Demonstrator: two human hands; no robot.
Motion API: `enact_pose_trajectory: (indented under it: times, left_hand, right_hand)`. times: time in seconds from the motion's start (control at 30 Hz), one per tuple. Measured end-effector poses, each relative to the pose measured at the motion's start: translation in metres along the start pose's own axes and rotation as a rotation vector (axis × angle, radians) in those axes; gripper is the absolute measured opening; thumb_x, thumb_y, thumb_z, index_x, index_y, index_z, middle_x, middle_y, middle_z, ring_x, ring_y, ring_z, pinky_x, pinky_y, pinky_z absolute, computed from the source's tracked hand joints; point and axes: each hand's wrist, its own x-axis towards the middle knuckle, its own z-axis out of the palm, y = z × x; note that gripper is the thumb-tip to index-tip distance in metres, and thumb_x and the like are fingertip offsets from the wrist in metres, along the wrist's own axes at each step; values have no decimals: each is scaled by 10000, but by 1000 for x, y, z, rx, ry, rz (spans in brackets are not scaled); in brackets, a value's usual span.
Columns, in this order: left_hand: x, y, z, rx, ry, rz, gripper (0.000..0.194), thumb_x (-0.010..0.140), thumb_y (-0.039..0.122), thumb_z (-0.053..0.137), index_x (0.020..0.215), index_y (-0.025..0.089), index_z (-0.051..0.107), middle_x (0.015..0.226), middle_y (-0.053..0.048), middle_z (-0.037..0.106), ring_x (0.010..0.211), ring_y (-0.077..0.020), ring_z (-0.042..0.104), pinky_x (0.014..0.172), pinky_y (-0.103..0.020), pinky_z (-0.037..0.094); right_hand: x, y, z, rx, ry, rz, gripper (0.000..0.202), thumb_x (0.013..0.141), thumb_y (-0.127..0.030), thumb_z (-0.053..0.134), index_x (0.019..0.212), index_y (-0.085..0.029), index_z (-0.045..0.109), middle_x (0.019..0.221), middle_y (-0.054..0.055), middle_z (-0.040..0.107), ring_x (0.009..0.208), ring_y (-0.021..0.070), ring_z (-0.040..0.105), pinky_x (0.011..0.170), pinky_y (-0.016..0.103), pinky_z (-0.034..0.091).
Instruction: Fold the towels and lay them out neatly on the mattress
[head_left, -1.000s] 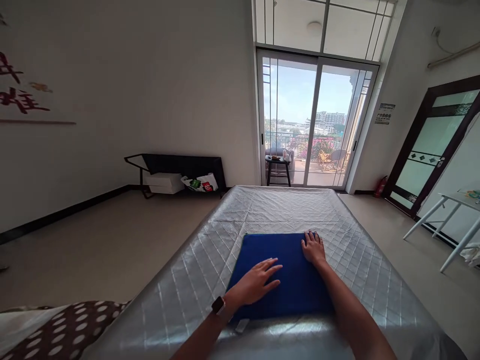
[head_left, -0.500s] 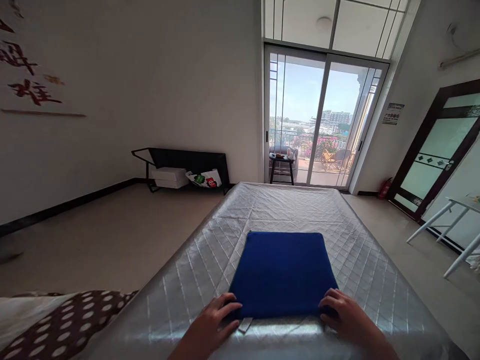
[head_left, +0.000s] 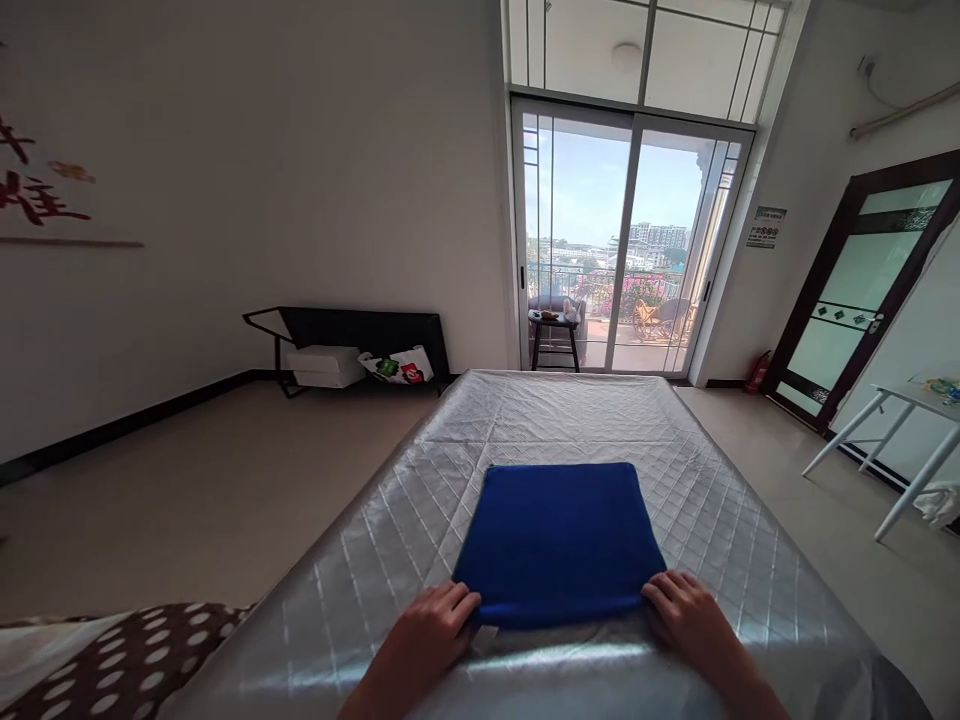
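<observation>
The left hand and right hand grip the blue cloth by its near corners, which they hide.

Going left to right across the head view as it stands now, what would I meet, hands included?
Polka-dot cloth → white box → left hand → blue cloth → right hand → white table.

A white box and a printed bag are set side by side at a black bench. A stool is seen by the sliding glass door; a red fire extinguisher is placed beside the dark-framed door.
</observation>
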Motion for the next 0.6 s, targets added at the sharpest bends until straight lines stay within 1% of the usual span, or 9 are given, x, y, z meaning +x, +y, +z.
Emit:
enact_pose_trajectory:
  times: [0.07, 0.13, 0.23, 0.3, 0.37, 0.4, 0.47, 0.53, 0.6]
  left_hand:
    - [1, 1, -1, -10, 0, -16, 347, 804, 50, 513, 1020, 255, 691, 1079, -35, 733, 1059, -234, 683, 959, -379, 529]
    - [1, 0, -2, -43, 29, -19, 366, 779, 51, 527, 1040, 258, 679, 1067, -31, 740, 1032, -238, 699, 936, -371, 542]
    - [2, -3, -7, -114, 143, -7, 401, 776, 58, 505, 1080, 262, 667, 1048, -30, 758, 976, -236, 725, 892, -352, 562]
    - [2, -4, -18, -175, 239, 15, 403, 800, 81, 480, 1108, 267, 661, 1028, -29, 769, 947, -227, 735, 863, -331, 570]
    - [-1, -4, -36, -257, 274, 53, 384, 826, 121, 474, 1127, 280, 652, 1010, -16, 772, 902, -205, 740, 811, -290, 574]
    - [-3, -4, -48, -306, 260, 78, 375, 836, 143, 479, 1138, 291, 646, 1009, -4, 771, 874, -186, 739, 782, -262, 571]
    - [-9, -1, -74, -403, 195, 137, 349, 843, 176, 496, 1131, 304, 644, 994, 20, 763, 819, -147, 728, 729, -205, 556]
    - [-16, 3, -99, -472, 135, 198, 263, 860, 202, 492, 1031, 297, 668, 968, 30, 751, 781, -122, 711, 688, -165, 536]
    - [-23, 8, -120, -506, 107, 251, 228, 899, 235, 466, 930, 284, 686, 1002, 20, 742, 775, -112, 698, 671, -149, 526]
  right_hand:
    - [4, 0, -2, -23, 17, 3, 262, 827, -25, 594, 977, -237, 632, 907, 14, 733, 834, 193, 700, 772, 308, 546]
    - [9, 1, -7, -43, 35, 14, 285, 842, -17, 557, 1020, -230, 623, 942, 35, 738, 869, 199, 708, 781, 310, 554]
    - [16, 6, -21, -73, 102, 21, 283, 878, -22, 510, 1053, -216, 620, 931, 46, 741, 854, 193, 716, 742, 294, 563]
    - [21, 11, -35, -86, 146, 23, 269, 914, -43, 488, 1067, -212, 630, 889, 38, 739, 809, 175, 715, 724, 278, 566]
    - [24, 17, -52, -100, 164, -2, 290, 935, -52, 473, 1097, -223, 642, 885, 32, 738, 791, 158, 711, 721, 265, 568]
    - [25, 20, -63, -110, 163, -27, 312, 936, -47, 471, 1105, -237, 651, 906, 32, 738, 796, 153, 708, 717, 261, 569]
    - [28, 24, -84, -136, 161, -91, 347, 932, -32, 469, 1080, -267, 677, 962, 33, 734, 809, 145, 699, 688, 253, 565]
    - [30, 27, -105, -156, 181, -132, 330, 945, -45, 470, 1007, -273, 700, 986, 31, 725, 813, 138, 686, 668, 246, 559]
    - [33, 29, -124, -174, 216, -163, 287, 972, -85, 473, 956, -251, 707, 965, 33, 718, 812, 136, 675, 688, 254, 562]
